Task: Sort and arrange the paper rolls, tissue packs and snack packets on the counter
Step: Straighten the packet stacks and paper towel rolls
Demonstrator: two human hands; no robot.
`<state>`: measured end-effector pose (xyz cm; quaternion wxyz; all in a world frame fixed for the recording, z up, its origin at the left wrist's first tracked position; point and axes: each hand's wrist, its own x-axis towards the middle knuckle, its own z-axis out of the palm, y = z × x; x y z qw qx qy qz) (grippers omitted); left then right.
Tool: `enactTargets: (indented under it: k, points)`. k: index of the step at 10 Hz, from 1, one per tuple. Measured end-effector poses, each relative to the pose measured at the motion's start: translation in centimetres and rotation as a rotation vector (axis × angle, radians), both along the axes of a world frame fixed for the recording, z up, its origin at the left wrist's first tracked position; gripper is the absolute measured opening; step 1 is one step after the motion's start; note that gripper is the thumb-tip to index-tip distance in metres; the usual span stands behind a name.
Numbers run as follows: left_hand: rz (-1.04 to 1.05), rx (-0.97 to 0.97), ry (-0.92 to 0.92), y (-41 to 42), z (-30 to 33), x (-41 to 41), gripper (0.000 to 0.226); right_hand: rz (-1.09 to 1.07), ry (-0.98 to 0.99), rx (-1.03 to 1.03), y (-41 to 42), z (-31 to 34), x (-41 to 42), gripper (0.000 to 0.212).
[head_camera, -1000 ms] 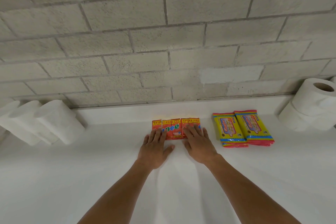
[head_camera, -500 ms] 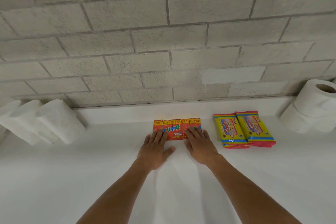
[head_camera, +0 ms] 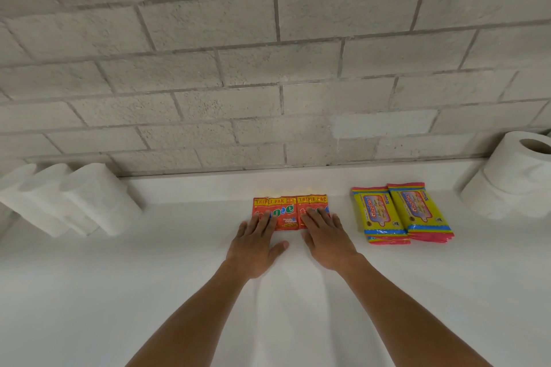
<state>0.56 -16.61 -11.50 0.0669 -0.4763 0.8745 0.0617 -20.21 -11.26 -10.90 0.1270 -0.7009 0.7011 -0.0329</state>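
Near the counter's (head_camera: 119, 292) back edge, two red snack packets (head_camera: 290, 211) lie side by side, long axes pointing at the wall. The left hand (head_camera: 253, 247) and right hand (head_camera: 326, 240) press flat, fingers straight, one on each packet's near end, equally close; any squaring nudge would go wallward.

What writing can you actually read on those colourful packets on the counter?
"TRIPLE PAK": top band of the left red packet.
"TRIPLE PAC...": top band of the right red packet, its end cut off.
"Mouth Defense": left red packet, small.
"Giggles" and "10 wipes": both yellow packs.
Other print there is too small to read.
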Motion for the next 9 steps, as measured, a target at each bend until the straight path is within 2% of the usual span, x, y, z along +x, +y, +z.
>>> enactTargets:
  k: [3, 9]
  points:
    - [0.018, -0.002, -0.007, 0.21, 0.29, 0.05, 0.087, 0.054, 0.042, -0.008, -0.02, 0.23, 0.28, 0.048]
    - [0.030, 0.008, 0.001, 0.14, 0.06, 0.26, 0.083, 0.029, 0.029, -0.018, -0.14, -0.03, 0.45, 0.048]
